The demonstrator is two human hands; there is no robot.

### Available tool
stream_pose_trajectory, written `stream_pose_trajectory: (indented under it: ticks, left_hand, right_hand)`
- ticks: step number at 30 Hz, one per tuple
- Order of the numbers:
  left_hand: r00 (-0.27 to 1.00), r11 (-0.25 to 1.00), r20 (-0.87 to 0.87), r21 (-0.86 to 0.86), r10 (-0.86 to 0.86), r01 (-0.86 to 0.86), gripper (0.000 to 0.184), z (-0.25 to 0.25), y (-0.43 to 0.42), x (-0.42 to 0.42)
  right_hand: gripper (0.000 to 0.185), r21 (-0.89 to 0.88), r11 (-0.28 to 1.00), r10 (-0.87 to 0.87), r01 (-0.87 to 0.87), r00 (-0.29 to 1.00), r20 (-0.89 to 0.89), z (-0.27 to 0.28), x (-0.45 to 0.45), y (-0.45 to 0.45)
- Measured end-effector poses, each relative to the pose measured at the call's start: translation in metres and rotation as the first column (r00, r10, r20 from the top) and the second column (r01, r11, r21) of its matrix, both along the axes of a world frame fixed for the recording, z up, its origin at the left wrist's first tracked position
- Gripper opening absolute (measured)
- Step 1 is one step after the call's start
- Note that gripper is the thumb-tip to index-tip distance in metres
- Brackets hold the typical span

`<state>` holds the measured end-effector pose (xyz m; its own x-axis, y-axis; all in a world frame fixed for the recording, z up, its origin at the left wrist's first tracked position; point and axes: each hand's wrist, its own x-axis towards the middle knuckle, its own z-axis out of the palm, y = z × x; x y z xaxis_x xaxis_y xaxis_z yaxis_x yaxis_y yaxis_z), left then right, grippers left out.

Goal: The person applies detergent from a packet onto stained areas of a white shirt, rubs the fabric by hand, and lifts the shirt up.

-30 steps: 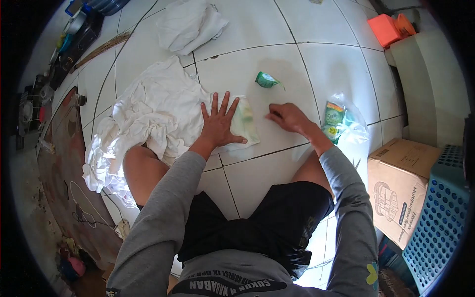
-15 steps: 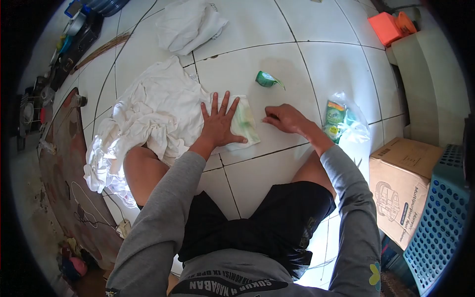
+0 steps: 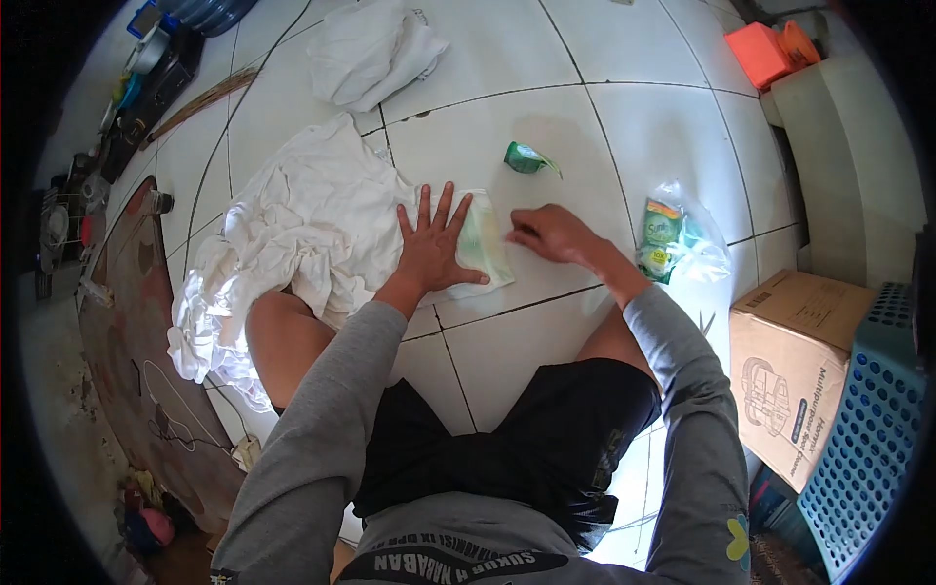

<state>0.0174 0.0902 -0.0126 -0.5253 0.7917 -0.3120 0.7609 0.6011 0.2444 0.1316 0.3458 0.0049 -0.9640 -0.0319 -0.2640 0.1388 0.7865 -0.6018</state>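
My left hand [image 3: 432,244] lies flat with spread fingers on the end of a crumpled white garment [image 3: 331,200] on the floor. Green smears mark the flat end of the cloth [image 3: 485,244], just right of that hand. Close to this edge, my right hand [image 3: 558,234] is closed, fingers curled in. Whatever it may hold is hidden. Beyond it, a small torn green packet [image 3: 526,157] rests on the tiles. A clear plastic bag [image 3: 704,244] with green packets [image 3: 660,234] inside sits to the right.
Another bundled white cloth [image 3: 375,54] lies at the back. A cardboard box [image 3: 790,361] and a blue perforated basket [image 3: 868,439] stand at the right. An orange container [image 3: 759,57] is far right. At left are a brown board [image 3: 127,322] and cables [image 3: 166,409].
My right hand has shifted slightly left, closer to the stained end of the cloth. My left hand stays pressed in the same place.
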Motion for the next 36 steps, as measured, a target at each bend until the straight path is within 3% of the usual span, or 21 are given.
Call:
stream_pose_trajectory:
  ticks: [1,2,4,5,11,13,14,16,18,21,23,25,27,29,32,36]
  left_hand:
    - [1.000,1.000,-0.001,0.007,0.005,-0.005,0.157,-0.001,0.000,0.000]
    - [1.000,1.000,-0.001,0.016,0.008,-0.007,0.157,-0.001,0.001,0.002]
    - [1.000,1.000,-0.013,0.015,0.009,-0.009,0.157,0.001,0.002,0.001]
    - [1.000,1.000,-0.016,0.005,0.003,-0.003,0.157,0.001,0.001,0.003]
    - [1.000,0.997,-0.021,0.071,0.007,-0.006,0.160,-0.007,-0.003,0.002]
    - [1.000,0.997,-0.031,0.079,0.003,-0.001,0.163,-0.008,-0.002,0.003]
    - [0.999,0.997,-0.039,0.081,-0.002,0.005,0.165,-0.008,-0.004,0.003]
    - [1.000,0.993,-0.027,0.116,-0.001,0.004,0.165,-0.009,-0.007,0.000]
    - [1.000,0.989,-0.007,0.151,-0.006,0.007,0.166,-0.009,-0.013,0.003]
    - [0.998,0.969,-0.062,0.245,0.026,-0.010,0.162,-0.005,-0.028,0.009]
    - [0.988,0.990,-0.119,0.118,0.094,-0.080,0.154,-0.002,-0.041,0.015]
    - [0.989,0.989,-0.121,0.134,0.083,-0.067,0.148,-0.005,-0.048,0.017]
    - [0.990,0.986,-0.118,0.157,0.073,-0.054,0.143,-0.018,-0.051,0.016]
    - [0.949,0.981,-0.312,0.191,0.038,0.023,0.140,-0.042,-0.055,0.013]
    - [0.971,0.989,-0.236,0.145,0.026,0.008,0.134,-0.031,-0.053,0.012]
    - [0.996,0.998,-0.087,0.068,0.006,0.000,0.125,0.000,-0.051,0.011]
  right_hand:
    - [0.032,-0.002,0.994,0.111,-0.111,0.992,0.059,0.001,0.002,-0.003]
    - [0.032,0.000,0.994,0.108,-0.109,0.992,0.064,0.002,0.004,-0.001]
    - [0.032,0.018,0.993,-0.114,0.116,0.988,-0.108,0.000,-0.005,0.007]
    - [0.032,0.015,0.993,-0.114,0.117,0.988,-0.107,-0.002,-0.003,0.006]
    - [0.032,-0.030,0.999,0.036,-0.038,0.998,-0.051,0.000,0.002,0.016]
    - [0.032,0.011,0.986,-0.163,0.165,0.982,-0.094,0.003,-0.003,0.016]
    - [0.032,0.009,0.986,-0.165,0.166,0.981,-0.099,0.004,-0.002,0.010]
    - [0.032,-0.030,0.992,0.126,-0.126,0.992,-0.001,0.003,0.001,0.000]
    - [0.033,-0.024,0.996,0.084,-0.085,0.996,-0.027,0.002,0.004,-0.004]
    - [0.034,-0.035,0.999,0.023,-0.024,0.999,-0.042,0.005,0.001,0.000]
    - [0.035,-0.061,0.998,-0.001,0.000,1.000,-0.026,0.005,0.000,-0.004]
    - [0.033,-0.084,0.993,0.090,-0.078,0.984,0.152,0.010,0.001,-0.012]
    - [0.033,-0.092,0.995,0.031,-0.024,0.996,0.078,0.014,-0.004,-0.012]
    - [0.034,-0.110,0.993,-0.031,0.032,0.999,0.006,0.009,-0.009,-0.010]
    - [0.034,0.031,0.990,-0.137,0.139,0.988,-0.075,-0.003,-0.012,-0.011]
    - [0.034,0.002,1.000,-0.024,0.024,0.998,-0.053,0.000,-0.010,-0.023]
